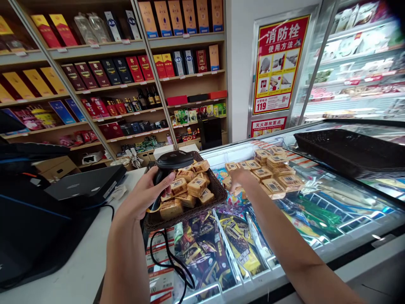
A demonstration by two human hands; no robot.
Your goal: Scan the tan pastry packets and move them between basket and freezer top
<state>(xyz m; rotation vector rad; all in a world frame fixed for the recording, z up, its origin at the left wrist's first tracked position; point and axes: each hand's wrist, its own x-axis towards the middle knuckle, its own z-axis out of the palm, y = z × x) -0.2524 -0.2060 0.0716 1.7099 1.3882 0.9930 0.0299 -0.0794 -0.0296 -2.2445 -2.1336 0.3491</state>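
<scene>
Shelves point(177, 89): I am seeing them lining the back. Freezer point(373, 261): it is spanning the front. Table point(82, 253), white: it is adjoining at left. Tray point(341, 173), black: it is sitting on the freezer, far right. Basket point(221, 196), brown: it is resting at the freezer's left end. Left hand point(144, 192): its fingers are grasping the scanner point(175, 158), whose head is hanging over the basket. Right hand point(242, 179): its fingers are bending down at the left edge of the loose packs point(274, 188); whether they are gripping one, I cannot tell. Packs: some are lying heaped in the basket, others are clustering on the freezer's glass.
</scene>
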